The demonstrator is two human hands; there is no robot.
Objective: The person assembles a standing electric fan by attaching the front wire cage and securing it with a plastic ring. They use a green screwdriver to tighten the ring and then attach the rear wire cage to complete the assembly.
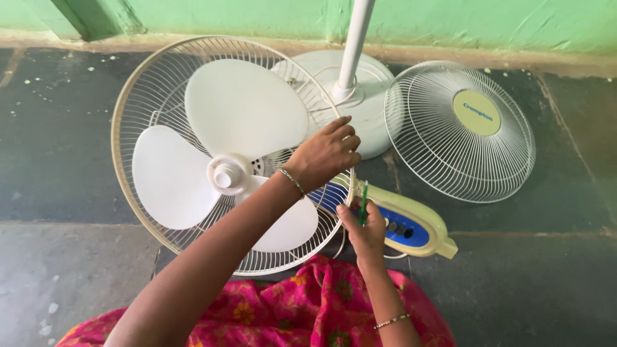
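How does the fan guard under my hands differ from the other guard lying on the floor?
The rear guard carries the three white blades and is gripped at its rim by the left hand; the front guard lies bare and untouched. The front guard has a yellow centre disc; the rear guard shows a hub instead. The rear guard's rim band looks cream. Both are round, pale wire grilles.

head cam | looks steeply down | close over floor [77,160]

Your left hand [326,153] reaches forward on an outstretched arm, fingers curled in a grip, while your right hand [362,232], nearer your body, pinches with fingertips closed.
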